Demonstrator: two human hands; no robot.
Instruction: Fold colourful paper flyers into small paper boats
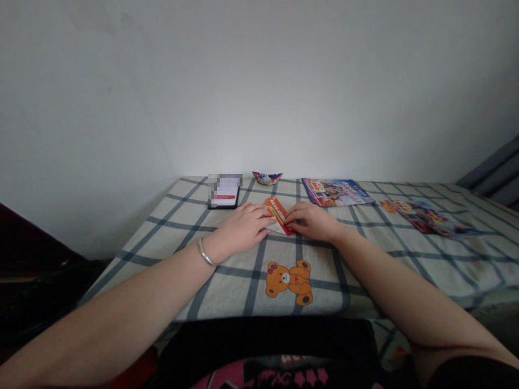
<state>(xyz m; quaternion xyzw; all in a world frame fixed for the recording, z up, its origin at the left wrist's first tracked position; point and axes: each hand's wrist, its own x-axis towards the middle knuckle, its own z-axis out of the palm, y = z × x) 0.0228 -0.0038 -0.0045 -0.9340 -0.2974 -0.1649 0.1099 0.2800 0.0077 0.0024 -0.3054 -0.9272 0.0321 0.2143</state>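
A: Where is the orange, red and white printed paper piece (279, 216) to be found?
B: It is set between the two bare hands, flat or nearly so, on the white cloth with blue-grey checks (170, 237). Its left side is touched by the fingers of the left hand (249, 227), and its lower right corner is covered by the bent fingers of the right hand (312, 220).

A: Is it grasped?
B: Contact is made from both sides, but whether the paper is pinched or merely pressed down cannot be told, since both thumbs are poorly seen.

A: What else is hidden?
B: The paper's two side edges are covered by fingers, and its small print cannot be read. Part of the black-edged phone (225, 197), laid beyond the left hand, is masked by blurred squares. The small boat-shaped red and blue printed piece (267, 178) is seen near the wall; how it is folded cannot be made out. The glossy, many-coloured leaflet (338, 192) is shown whole beyond the right hand, while the writing on the similar, darker leaflet (432, 218) farther right is blurred.
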